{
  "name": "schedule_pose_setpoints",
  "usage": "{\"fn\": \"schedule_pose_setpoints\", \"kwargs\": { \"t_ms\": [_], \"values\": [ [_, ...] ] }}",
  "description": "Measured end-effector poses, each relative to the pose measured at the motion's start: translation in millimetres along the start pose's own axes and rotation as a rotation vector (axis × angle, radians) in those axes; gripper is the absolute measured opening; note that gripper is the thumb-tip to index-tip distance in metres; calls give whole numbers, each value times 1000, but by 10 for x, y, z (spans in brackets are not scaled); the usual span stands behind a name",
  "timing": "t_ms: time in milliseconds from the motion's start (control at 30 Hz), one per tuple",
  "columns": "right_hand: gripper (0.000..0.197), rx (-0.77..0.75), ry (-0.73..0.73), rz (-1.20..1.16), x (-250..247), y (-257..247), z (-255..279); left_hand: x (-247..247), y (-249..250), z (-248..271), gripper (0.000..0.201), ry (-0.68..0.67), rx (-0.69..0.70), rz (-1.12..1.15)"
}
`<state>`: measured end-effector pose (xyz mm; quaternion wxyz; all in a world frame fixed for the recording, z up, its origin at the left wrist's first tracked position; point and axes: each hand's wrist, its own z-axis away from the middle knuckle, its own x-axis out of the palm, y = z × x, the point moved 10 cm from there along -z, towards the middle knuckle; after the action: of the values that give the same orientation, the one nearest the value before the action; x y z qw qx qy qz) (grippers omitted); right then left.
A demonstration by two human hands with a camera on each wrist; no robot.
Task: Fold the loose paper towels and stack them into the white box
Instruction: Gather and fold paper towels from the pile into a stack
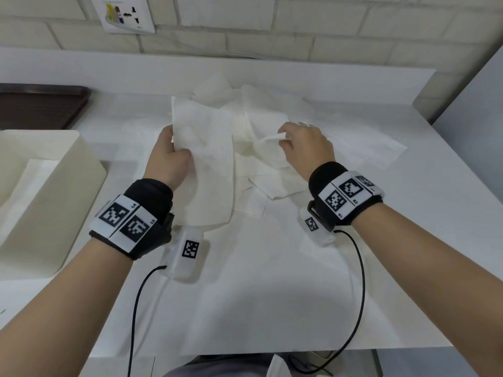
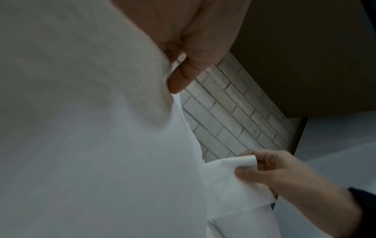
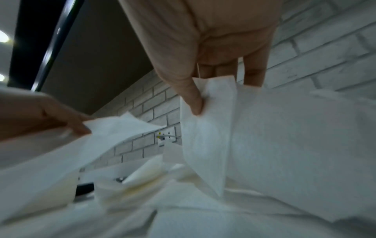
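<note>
Paper towel (image 1: 204, 164) pinched at its left edge in left grip (image 1: 168, 156), second towel's corner (image 1: 272, 137) (lifted) pinched by right grip (image 1: 304, 148).

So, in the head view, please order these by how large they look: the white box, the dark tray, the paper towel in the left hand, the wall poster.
1. white box, partly cut off by the frame
2. paper towel gripped by the left hand
3. dark tray, also cut off
4. wall poster

The box sits nearest the camera, so its lead is unsure.

left hand (image 2: 195, 40) gripping a large white paper towel (image 2: 91, 145) filling the frame, right hand (image 2: 280, 173) pinching a second towel's corner (image 2: 230, 164), pale brick wall (image 2: 234, 120) behind
</note>
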<state>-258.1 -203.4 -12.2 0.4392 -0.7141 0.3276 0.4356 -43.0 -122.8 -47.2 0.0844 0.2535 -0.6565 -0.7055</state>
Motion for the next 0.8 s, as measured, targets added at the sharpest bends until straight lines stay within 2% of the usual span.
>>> {"fn": "schedule_pose_setpoints", "kwargs": {
  "t_ms": [133, 267, 333, 433, 533, 567, 633, 700, 800],
  "values": [
    [30, -2, 107, -514, -174, 2, -55, -71, 104, 33, 74, 24, 117, 32],
    [28, -38, 169, -803, -357, -87, -76, -148, 248, 51, 86, 53, 284, -15],
    [26, -32, 188, -872, -441, -147, -90, -174, 297, 79, 77, 107, 323, -132],
    [25, -34, 201, -917, -521, -257, -115, -153, 339, 117, 57, 117, 323, -140],
    [16, -21, 186, -934, -509, -381, -148, -32, 474, 196, 34, 30, 373, -167],
    [14, -19, 180, -935, -496, -422, -156, 40, 552, 255, 32, -17, 415, -190],
    [8, -22, 164, -925, -481, -513, -162, 195, 665, 374, 50, -127, 504, -227],
    [8, -22, 143, -941, -475, -597, -157, 253, 710, 420, 65, -176, 530, -206],
    [24, 8, 67, -1051, -424, -685, -135, 166, 669, 349, 63, -106, 484, -155]
  ]
}}
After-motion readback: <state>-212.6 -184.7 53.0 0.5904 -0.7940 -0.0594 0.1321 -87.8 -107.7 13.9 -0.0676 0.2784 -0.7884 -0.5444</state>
